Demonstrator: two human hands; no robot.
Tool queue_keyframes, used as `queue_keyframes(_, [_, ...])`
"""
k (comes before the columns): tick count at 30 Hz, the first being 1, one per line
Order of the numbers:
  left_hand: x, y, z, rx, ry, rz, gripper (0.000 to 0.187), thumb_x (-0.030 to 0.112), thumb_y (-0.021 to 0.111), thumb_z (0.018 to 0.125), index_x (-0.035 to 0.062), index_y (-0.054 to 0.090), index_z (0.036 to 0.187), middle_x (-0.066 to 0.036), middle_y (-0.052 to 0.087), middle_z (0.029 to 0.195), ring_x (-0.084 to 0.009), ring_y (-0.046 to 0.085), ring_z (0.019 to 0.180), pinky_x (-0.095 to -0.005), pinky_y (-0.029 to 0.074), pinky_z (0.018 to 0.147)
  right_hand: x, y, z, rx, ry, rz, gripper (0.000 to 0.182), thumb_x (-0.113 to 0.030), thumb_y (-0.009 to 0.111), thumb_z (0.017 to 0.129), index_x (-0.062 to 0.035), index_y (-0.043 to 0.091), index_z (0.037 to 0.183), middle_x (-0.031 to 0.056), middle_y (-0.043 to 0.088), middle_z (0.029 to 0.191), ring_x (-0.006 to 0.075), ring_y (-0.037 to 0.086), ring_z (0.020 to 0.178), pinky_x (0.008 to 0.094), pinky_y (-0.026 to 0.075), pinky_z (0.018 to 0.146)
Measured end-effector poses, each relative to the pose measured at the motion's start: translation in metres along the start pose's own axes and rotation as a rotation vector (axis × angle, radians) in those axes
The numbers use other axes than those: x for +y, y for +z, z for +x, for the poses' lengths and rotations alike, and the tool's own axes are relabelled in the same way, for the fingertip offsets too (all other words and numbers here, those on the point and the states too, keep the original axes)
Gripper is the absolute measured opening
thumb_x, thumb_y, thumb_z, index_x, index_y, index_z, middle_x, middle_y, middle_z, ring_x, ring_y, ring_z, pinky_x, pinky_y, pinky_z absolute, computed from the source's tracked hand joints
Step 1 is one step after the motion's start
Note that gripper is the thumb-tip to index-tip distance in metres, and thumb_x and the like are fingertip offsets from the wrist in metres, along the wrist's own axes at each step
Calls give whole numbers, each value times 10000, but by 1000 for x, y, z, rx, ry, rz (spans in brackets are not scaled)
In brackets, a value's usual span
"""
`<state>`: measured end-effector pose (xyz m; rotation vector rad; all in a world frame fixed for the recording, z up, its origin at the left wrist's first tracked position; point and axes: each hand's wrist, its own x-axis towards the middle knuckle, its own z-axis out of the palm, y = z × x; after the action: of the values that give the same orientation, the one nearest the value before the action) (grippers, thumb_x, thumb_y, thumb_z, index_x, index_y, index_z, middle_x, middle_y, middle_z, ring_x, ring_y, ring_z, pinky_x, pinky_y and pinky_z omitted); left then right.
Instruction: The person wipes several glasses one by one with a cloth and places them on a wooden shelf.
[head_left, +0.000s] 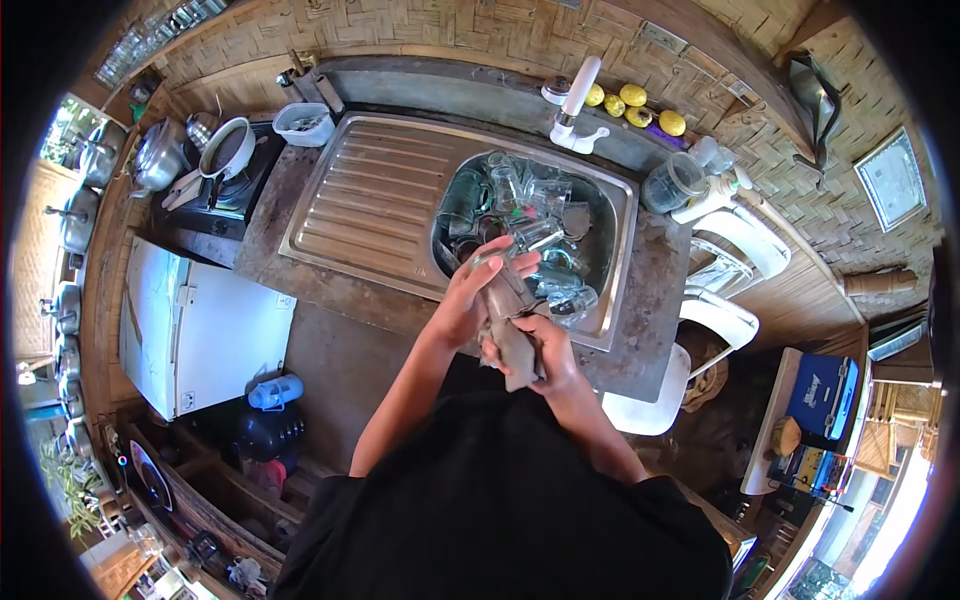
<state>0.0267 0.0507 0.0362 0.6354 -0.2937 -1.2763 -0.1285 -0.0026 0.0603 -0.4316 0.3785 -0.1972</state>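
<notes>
In front of my body, at the near edge of the sink [618,290], my left hand [468,300] is wrapped round a clear drinking glass [507,292]. A grey-brown cloth [515,358] is bunched in my right hand [550,350] at the near end of that glass. Whether part of the cloth is inside the glass, I cannot make out. Just beyond my hands, the basin is crowded with several glasses and mugs [507,185], some tilted or lying on their sides. My palms hide part of the held glass.
Left of the basin is a ribbed steel drainboard [370,190]. A white faucet [578,105] rises behind it, with yellow fruits [632,96] on the ledge. A large jar [672,183] stands right of the sink, a pot [228,150] on the stove, and white chairs [735,245] to the right.
</notes>
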Motion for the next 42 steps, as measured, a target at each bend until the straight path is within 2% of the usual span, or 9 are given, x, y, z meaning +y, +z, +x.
queue_keyframes(2, [-6,0,-1,80,58,153,600,351,553,1031,62,359,1519,-230,532,1442,-359,482,1383,-497,366,1159,7,-25,-1,402,-243,-738,416,-142,593,941,47,523,1305,223,651,972,249,633,798,350,533,705])
queue_keyframes(6, [2,23,0,169,131,183,605,336,629,1008,43,404,1487,-236,604,1336,-284,580,1268,-431,471,1063,-30,3,-4,59,-752,-1796,671,-21,640,766,-10,498,1421,247,577,1356,401,656,1014,458,556,864])
queue_keyframes(10, [2,26,4,315,-34,447,446,218,727,927,57,583,1317,-206,648,1278,-250,620,1212,-348,531,939,-6,-13,5,67,-664,-1784,731,-25,640,705,1,498,1421,245,511,1446,456,601,1094,483,531,941])
queue_keyframes(14, [9,12,0,56,-151,-20,242,194,755,890,68,659,1073,-40,657,973,-301,618,1244,-341,492,964,31,-25,9,297,-26,-451,305,-37,565,901,62,596,1188,249,677,1171,304,733,917,373,588,773])
queue_keyframes(19, [-11,2,10,-306,64,-343,214,269,665,930,157,622,1107,17,608,979,-391,388,1457,-618,235,1211,-6,7,4,-196,331,621,421,-259,488,1008,69,476,1271,82,487,908,123,430,622,202,454,544])
queue_keyframes(26, [8,-6,13,-216,66,-114,191,222,684,915,125,624,1067,-28,608,949,-389,462,1408,-536,331,1178,19,-7,20,59,-179,-630,256,-126,566,963,18,612,1169,122,675,954,184,645,777,310,517,690])
queue_keyframes(31, [26,6,5,104,108,131,218,72,703,825,42,603,1016,-73,643,883,-322,646,1212,-376,494,1007,17,-7,35,124,-807,-1904,673,-36,704,692,7,565,1349,218,617,1312,423,616,1068,511,520,914])
queue_keyframes(35, [34,10,3,266,180,229,216,55,705,828,48,589,1011,-59,650,907,-268,668,1182,-358,490,952,28,0,47,130,-665,-1485,564,-40,700,748,32,578,1293,223,633,1276,386,644,1066,475,538,882])
queue_keyframes(42, [30,-11,-6,-288,146,-108,307,128,731,861,99,548,1106,-57,638,977,-408,474,1387,-551,263,1233,16,-1,32,-288,294,244,398,-241,580,914,41,576,1196,162,619,899,207,598,751,285,458,597])
